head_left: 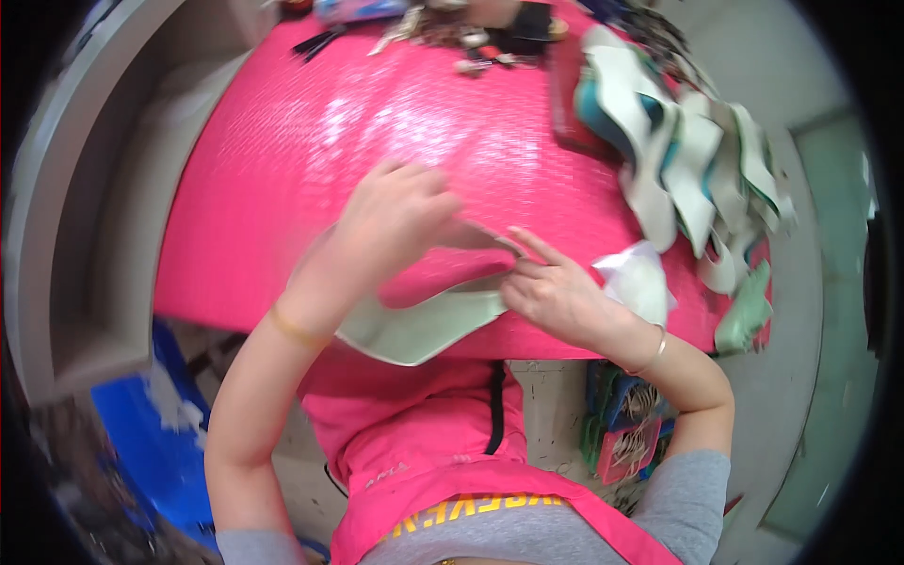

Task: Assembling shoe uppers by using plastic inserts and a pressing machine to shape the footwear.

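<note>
A curved, pale green sheet piece (414, 334), shaped like a shoe upper, hangs at the near edge of the pink-covered table (264, 188). The thumb and fingers of my right hand (556, 292) grip its right end, with the index finger stretched out. My left hand (400, 212) is raised above its far strip, fingers curled and smeared by motion. What those fingers hold, if anything, is hidden. Part of the piece's left side lies behind my left wrist.
Several white and green curved pieces (692, 155) are stacked on the right. A crumpled white piece (636, 282) and a pale green bundle (744, 315) sit nearer. Small clutter (480, 52) lines the far edge. A grey shelf (104, 188) stands left; coloured baskets (626, 433) are below.
</note>
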A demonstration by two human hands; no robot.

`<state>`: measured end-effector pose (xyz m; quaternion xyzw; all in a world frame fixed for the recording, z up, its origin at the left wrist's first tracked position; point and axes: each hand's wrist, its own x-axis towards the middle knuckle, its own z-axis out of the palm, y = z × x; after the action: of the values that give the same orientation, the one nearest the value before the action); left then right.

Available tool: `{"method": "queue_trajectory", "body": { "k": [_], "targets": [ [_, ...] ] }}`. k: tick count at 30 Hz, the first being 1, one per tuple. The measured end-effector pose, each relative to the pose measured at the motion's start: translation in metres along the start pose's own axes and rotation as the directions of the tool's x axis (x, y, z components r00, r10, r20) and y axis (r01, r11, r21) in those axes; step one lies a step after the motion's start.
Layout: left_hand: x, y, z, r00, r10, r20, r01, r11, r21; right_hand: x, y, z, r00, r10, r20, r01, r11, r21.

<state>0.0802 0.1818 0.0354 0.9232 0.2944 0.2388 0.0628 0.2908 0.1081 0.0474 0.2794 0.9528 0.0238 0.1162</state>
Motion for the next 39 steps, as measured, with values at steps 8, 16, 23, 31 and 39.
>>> {"method": "queue_trajectory", "body": {
  "k": [8, 16, 23, 31, 39],
  "targets": [
    [-0.113, 0.017, -0.029, 0.899, -0.376, -0.226, 0.373, 0.926, -0.056, -0.163, 0.041, -0.003, 0.575, 0.608, -0.547, -0.594, 0.770, 0.232],
    [-0.146, 0.044, 0.014, 0.789, -0.614, -0.035, 0.596, 0.777, -0.203, -0.453, 0.170, 0.050, -0.264, 0.669, -0.695, -0.958, -0.264, 0.109],
    [-0.109, 0.081, 0.040, 0.875, -0.469, 0.119, 0.472, 0.882, 0.006, -0.517, 0.186, 0.177, -0.438, 0.899, 0.021, -0.874, -0.431, 0.224],
    [-0.078, 0.096, 0.047, 0.868, -0.473, 0.149, 0.484, 0.874, -0.041, -0.499, 0.174, 0.164, -0.249, 0.942, 0.225, -0.836, -0.326, 0.441],
    [-0.093, 0.103, 0.050, 0.831, -0.519, 0.201, 0.532, 0.847, -0.016, -0.429, 0.155, 0.151, -0.408, 0.912, -0.044, -0.896, -0.409, -0.171]
  ]
}}
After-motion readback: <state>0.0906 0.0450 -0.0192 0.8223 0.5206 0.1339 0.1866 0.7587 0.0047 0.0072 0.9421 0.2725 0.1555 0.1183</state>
